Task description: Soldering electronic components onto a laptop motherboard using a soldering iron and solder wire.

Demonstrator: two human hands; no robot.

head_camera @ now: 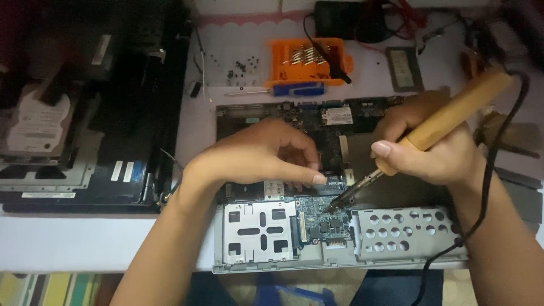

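My right hand point(436, 144) grips a soldering iron with a wooden handle point(459, 113). Its dark metal tip point(335, 205) touches the blue-green circuit board point(323, 224) inside an opened laptop base point(340, 249). My left hand point(260, 153) rests over the board's middle, fingers curled down, fingertips close to the iron's tip. Whether it pinches something thin I cannot tell. The iron's black cord point(481, 198) loops down past my right wrist.
A dismantled black laptop shell point(113, 113) with a hard drive point(37, 122) lies at left. Behind the board are an orange bit holder point(309, 59), a blue-handled screwdriver point(283, 89), loose screws point(241, 67), a memory module point(405, 69) and tangled cables.
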